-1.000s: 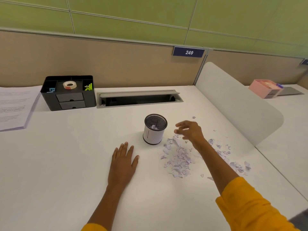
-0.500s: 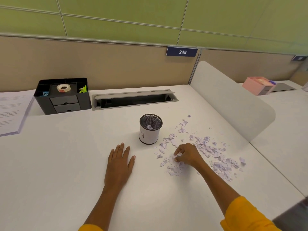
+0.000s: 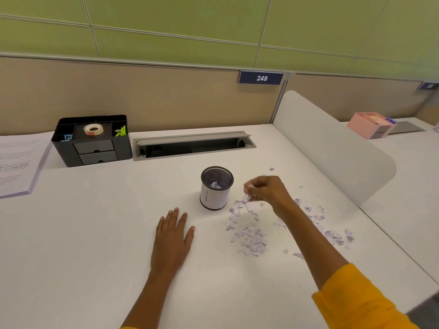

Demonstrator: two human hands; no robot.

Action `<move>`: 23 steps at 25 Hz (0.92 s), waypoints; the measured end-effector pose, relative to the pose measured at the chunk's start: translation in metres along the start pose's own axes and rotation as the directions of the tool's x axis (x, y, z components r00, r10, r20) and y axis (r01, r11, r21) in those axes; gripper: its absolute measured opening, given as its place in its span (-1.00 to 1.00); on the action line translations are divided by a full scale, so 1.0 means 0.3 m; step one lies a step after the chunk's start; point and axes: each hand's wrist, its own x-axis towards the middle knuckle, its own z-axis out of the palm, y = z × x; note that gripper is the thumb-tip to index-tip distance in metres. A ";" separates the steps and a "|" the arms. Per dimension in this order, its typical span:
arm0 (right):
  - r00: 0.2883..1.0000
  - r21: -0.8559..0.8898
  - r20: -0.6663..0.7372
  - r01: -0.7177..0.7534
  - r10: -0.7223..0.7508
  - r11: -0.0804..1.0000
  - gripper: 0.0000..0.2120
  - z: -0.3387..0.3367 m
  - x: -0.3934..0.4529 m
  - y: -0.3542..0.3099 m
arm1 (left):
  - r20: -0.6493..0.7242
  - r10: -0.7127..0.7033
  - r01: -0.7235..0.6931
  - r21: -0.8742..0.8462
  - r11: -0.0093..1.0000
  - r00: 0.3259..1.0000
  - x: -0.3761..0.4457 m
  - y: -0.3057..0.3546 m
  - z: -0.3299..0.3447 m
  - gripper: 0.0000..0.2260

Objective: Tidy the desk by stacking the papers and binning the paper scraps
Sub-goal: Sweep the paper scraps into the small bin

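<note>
Pale scraps [image 3: 249, 238] strewn mid-desk toward right edge; mesh bin [image 3: 216, 187] upright beside them, few scraps inside; printed paper stack [image 3: 16, 162] at left edge.

One mesh cup [image 3: 216, 187], two organizers [image 3: 91, 140], many scraps [image 3: 249, 241].

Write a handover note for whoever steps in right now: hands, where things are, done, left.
Right hand: raised just right of the mesh cup, pinching a few paper scraps.
Left hand: flat on the desk, fingers straight, holding nothing.
Mesh cup: upright mid-desk, serving as the bin, a few scraps already inside.
Loose scraps: scattered on the desk right of the cup, more trailing out past the right forearm.
Paper stack: far left edge of the desk, looks squared up.
Done: papers stacked, some scraps binned.
Left: drop this pinch into the cup, then clear the rest of the pile.
</note>
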 end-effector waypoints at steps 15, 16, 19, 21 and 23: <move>0.989 -0.058 -0.105 0.098 -0.104 0.993 -0.86 0.145 0.162 -0.111 | 0.027 -0.033 0.033 -0.021 0.999 0.999 0.000 0.006 -0.011 -0.36; 0.987 -0.045 -0.130 0.089 -0.094 0.995 -0.87 0.131 0.169 -0.087 | 0.027 -0.033 0.033 -0.022 0.999 0.999 0.001 0.005 -0.010 -0.36; 0.988 -0.170 -0.133 0.055 -0.079 0.984 -0.84 0.096 0.187 0.017 | 0.021 -0.029 0.029 -0.018 0.999 0.999 0.002 0.005 -0.009 -0.41; 0.994 -0.380 -0.095 0.018 -0.059 0.925 -0.75 0.084 0.201 0.094 | 0.024 -0.033 0.034 -0.016 0.999 0.999 0.003 0.008 -0.008 -0.38; 0.999 -0.582 0.001 -0.025 0.032 0.813 -0.56 0.091 0.200 0.148 | 0.020 -0.035 0.036 -0.011 0.999 0.999 0.001 0.006 -0.006 -0.36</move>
